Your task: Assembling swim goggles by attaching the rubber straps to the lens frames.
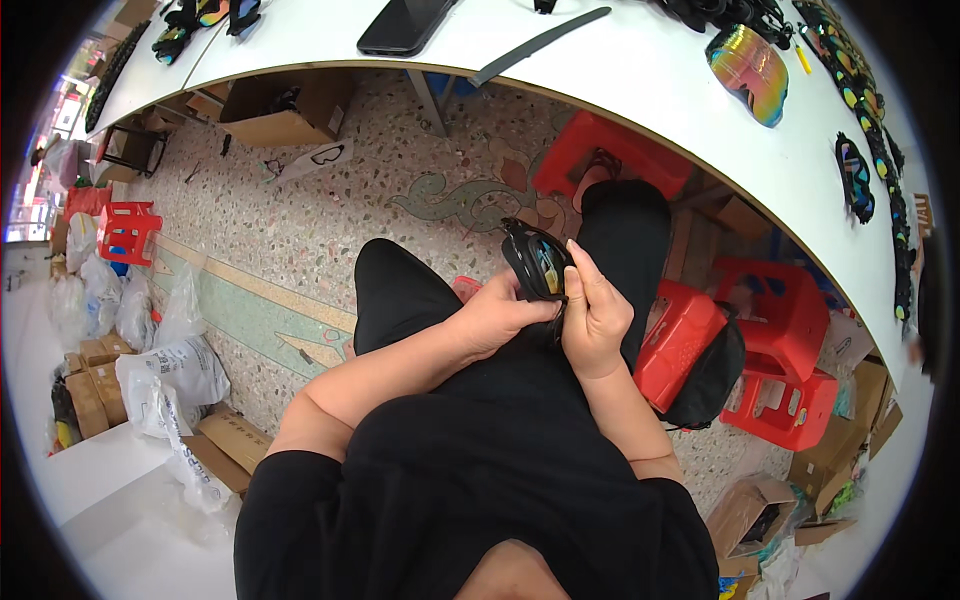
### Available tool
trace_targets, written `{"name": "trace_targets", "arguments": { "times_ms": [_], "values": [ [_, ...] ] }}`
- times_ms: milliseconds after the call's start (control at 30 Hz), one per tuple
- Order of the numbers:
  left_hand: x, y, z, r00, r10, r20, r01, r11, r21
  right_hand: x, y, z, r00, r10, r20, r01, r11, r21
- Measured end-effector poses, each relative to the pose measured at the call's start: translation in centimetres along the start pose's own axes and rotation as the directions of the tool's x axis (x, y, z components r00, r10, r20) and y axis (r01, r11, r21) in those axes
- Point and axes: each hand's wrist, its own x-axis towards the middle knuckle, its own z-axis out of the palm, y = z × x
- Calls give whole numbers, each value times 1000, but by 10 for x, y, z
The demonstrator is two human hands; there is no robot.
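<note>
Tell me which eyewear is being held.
The black-framed eyewear, in the left hand and right hand; other eyewear lies on the white table.

left hand (497, 315) partly hidden by goggles (537, 260), phone (408, 25) cut off above

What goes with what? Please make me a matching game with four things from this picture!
Things:
1. goggles
2. phone
3. big loose lens
4. stool far left

Clues:
A. red, on the floor
B. shiny rainbow colours, on the white table
C. held by the left hand and right hand
D. black, on the table

Pairs: 1-C, 2-D, 3-B, 4-A
</note>
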Motion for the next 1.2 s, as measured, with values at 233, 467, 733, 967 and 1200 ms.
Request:
{"name": "trace_targets", "arguments": {
  "times_ms": [233,467,733,967,1200],
  "values": [
    [4,-3,-1,997,71,6,-71,988,135,-10,10,-3,998,64,-7,-64,998,12],
    [3,7,5,991,124,-50,-122,991,58,-20,6,-5,943,315,110,-333,916,223],
    [28,24,21,998,47,-38,-53,982,-180,-32,11,-4,572,655,493,-757,191,625],
    [35,19,18,992,129,-3,-129,990,-50,-26,24,-8,721,633,283,-623,412,665],
    [31,19,18,994,101,-51,-101,995,9,-25,26,-6,822,541,180,-539,633,556]
  ]
}}
